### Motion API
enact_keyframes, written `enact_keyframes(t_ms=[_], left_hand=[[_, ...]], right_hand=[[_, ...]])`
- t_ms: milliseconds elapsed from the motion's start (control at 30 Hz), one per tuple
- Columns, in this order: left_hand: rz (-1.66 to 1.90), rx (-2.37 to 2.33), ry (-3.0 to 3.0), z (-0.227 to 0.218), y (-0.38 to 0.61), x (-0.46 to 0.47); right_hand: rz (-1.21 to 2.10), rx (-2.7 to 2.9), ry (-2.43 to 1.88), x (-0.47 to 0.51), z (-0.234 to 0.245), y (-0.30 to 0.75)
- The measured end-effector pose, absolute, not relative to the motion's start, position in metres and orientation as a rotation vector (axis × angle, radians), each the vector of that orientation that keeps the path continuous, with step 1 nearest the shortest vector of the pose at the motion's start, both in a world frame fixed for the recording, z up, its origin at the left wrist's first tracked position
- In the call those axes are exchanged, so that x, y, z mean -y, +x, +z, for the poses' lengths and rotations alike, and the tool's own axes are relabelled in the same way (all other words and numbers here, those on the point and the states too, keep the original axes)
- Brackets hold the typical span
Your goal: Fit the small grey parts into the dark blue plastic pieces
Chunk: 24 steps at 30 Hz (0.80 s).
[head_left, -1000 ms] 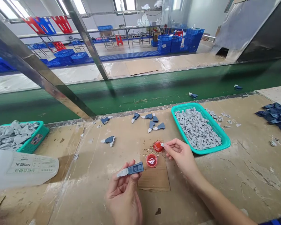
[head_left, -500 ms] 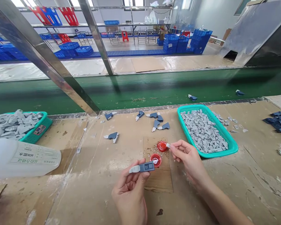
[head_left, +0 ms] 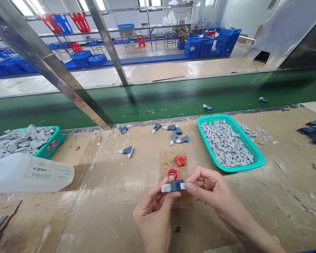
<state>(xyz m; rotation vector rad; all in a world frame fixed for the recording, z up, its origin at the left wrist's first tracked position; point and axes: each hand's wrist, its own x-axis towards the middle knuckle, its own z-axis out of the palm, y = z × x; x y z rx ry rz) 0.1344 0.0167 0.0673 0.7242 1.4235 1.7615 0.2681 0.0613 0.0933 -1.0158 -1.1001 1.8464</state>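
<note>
Between the thumb and fingers of my left hand (head_left: 156, 207) is a dark blue plastic part (head_left: 177, 185) with a light grey end pointing left. My right hand (head_left: 210, 189) pinches a small light grey plastic piece (head_left: 183, 186) against the right end of the blue part. Just behind my left fingers stands a red cap (head_left: 173, 173) with shiny liquid in it. A second red cap (head_left: 180, 160) sits farther back on a cardboard piece (head_left: 164, 158) spotted with drops. Several similar blue-and-grey parts (head_left: 127, 151) lie beyond my hands.
A turquoise basket (head_left: 259, 165) of small grey pieces stands at right; another turquoise basket (head_left: 51, 149) of grey parts is at left. A white bottle (head_left: 47, 174) lies before it. A green conveyor belt (head_left: 158, 100) crosses behind, with a metal post (head_left: 68, 86) at left.
My right hand has moved from the far red cap to the blue part, bringing the small grey piece against its end. Both blue-and-grey parts on the belt have shifted left.
</note>
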Motion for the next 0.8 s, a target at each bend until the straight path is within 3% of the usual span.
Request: enact_keyframes(t_ms=[333,800], left_hand=[[1.698,-1.371,1.054,0.07,0.134,-0.012],[1.59,-1.356,0.865,0.079,0.15,-0.021]], right_hand=[[1.885,1.237,-1.037,-0.06,0.093,0.277],[1.763,1.198,-1.05,-0.057,0.086,0.283]])
